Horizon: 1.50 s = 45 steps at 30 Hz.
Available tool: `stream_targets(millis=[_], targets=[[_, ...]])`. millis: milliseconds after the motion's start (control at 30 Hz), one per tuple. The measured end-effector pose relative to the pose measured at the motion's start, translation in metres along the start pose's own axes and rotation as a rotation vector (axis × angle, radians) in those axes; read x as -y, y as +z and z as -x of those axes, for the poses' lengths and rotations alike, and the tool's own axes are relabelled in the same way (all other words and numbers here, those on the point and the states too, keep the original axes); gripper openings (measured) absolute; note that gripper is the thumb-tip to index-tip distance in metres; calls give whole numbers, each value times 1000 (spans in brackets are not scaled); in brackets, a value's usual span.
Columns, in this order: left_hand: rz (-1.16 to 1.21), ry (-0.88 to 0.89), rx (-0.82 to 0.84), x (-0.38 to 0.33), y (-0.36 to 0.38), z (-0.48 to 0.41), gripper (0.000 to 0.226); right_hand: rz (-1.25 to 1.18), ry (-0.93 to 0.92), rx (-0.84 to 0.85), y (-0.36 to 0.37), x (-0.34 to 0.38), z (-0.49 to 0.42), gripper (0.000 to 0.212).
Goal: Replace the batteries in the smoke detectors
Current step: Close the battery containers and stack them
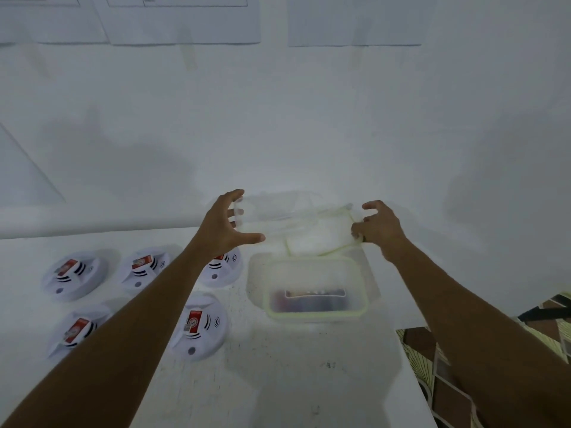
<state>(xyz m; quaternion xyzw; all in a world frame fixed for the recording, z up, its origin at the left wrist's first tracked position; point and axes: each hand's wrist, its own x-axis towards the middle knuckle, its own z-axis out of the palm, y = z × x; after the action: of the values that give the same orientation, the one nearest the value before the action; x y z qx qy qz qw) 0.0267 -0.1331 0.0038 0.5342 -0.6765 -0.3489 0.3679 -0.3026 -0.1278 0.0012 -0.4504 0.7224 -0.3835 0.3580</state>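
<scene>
Five white, round smoke detectors lie on the left half of a white table, three in a back row and two in a front row, each bearing a red label beside dark vent slots. The rightmost back-row detector is partly hidden by the left forearm, which also crosses the front-row pair.

Just right of the detectors stands an open clear plastic box with a pale green rim. Dark, blurred batteries lie on its floor; their number cannot be told.

Above and just behind the box, a clear lid with a pale green seal is held in the air, tilted, between both hands. The left hand grips the lid's left edge, fingers spread over the top and thumb stretched out beneath. The right hand pinches the lid's right edge, its fingers curled. The lid's outline is blurred towards the left hand.

Behind the table rises a white wall with sheets of paper fixed along its top. A patterned floor shows beyond the table's right edge.
</scene>
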Motion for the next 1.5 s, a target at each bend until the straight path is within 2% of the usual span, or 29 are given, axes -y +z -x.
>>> stream_targets(millis=[133,267,367,467,533,633,800,933,1033,1167,1233,1300,1400,1500], targets=[[32,-31,22,-3,11,3,113,-165,-125,-74,-37,21,12,63],[-13,-26,90,-9,36,5,108,-128,-328,-299,-70,52,32,49],[-24,-55,150,-14,49,3,112,-177,-443,-348,-82,63,45,46],[-60,-70,215,-17,50,2,119,-294,-441,-276,-81,67,52,47],[-102,-61,187,-23,47,4,116,-376,-405,-223,-74,65,55,47],[-15,-32,71,-42,34,5,100,-500,-340,-128,-57,61,59,46],[145,-69,45,-57,15,10,59,-586,-311,27,-34,62,62,47],[356,-61,-36,-61,7,15,52,-416,-332,15,-28,59,56,27],[433,-20,-59,-60,6,15,46,-411,-336,29,-24,53,54,9],[507,17,-20,-46,7,18,32,-618,-266,130,-20,41,49,30],[445,18,-18,-38,12,18,25,-696,-174,150,-17,35,46,30],[274,42,-62,-31,22,18,22,-670,-129,145,-11,24,43,28],[-89,154,-48,-17,39,22,41,-341,-225,99,3,5,43,32],[-110,123,-61,-9,44,25,51,-147,-294,55,13,-4,44,35]])
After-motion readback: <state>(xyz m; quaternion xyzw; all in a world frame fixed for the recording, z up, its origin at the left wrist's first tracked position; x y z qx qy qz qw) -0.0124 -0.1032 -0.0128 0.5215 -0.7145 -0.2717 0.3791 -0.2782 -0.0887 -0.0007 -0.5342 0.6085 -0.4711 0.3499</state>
